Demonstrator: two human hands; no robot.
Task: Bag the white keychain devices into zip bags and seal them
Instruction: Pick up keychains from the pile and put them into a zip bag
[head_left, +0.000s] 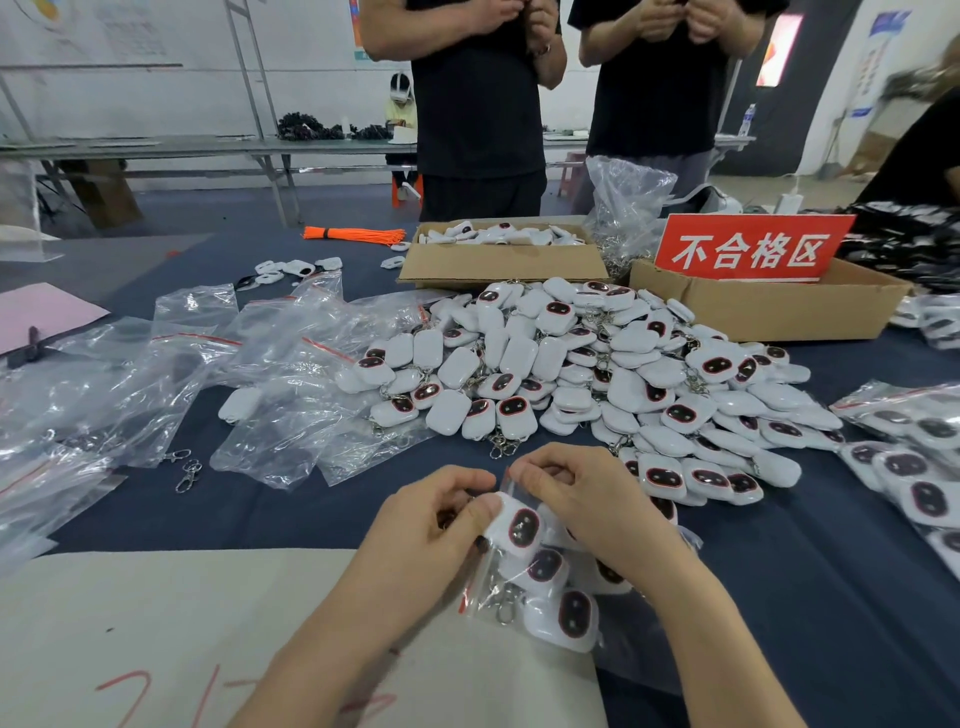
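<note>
White keychain devices (545, 566): several inside one zip bag (498, 597), held at your near table edge; whether it is sealed cannot be told.
Head view: your left hand (431, 519) and right hand (582, 499) pinch the bag's far edge, fingers curled. Risk: a clasp or casing across the zip track would leave a gap. Loose pile (597, 384) just beyond. Empty bags (208, 374) left, filled bags (909, 467) right, on a dark blue table (831, 597). Two cartons (498, 262), a red sign (753, 249) and two people stand opposite.

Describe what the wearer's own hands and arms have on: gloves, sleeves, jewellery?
Nothing shows: the left hand and right hand are ungloved, with no ring, watch or bracelet in view, and both forearms are unsleeved down to the frame's edge.
</note>
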